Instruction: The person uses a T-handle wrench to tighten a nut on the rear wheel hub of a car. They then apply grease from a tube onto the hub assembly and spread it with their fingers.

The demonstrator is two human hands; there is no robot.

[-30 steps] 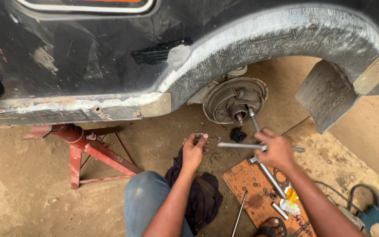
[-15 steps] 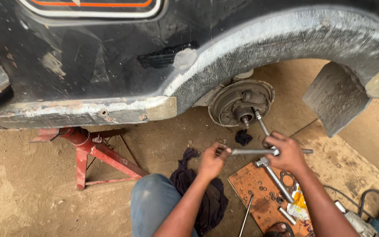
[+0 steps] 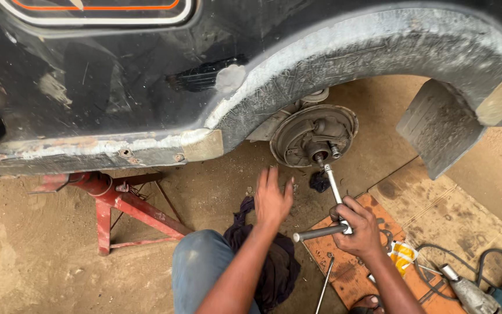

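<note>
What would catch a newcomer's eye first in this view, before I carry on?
The bare brake hub sits exposed under the black vehicle's wheel arch, with no wheel on it. The right hand grips a cross wrench whose shaft runs up to the hub centre, while the left hand hovers open beside it. A red jack stand props the body at left.

Black car body; red jack stand; orange board.

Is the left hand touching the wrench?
Apart. In the head view the left hand hovers open, with bare ground between it and the wrench held by the right hand.
</note>
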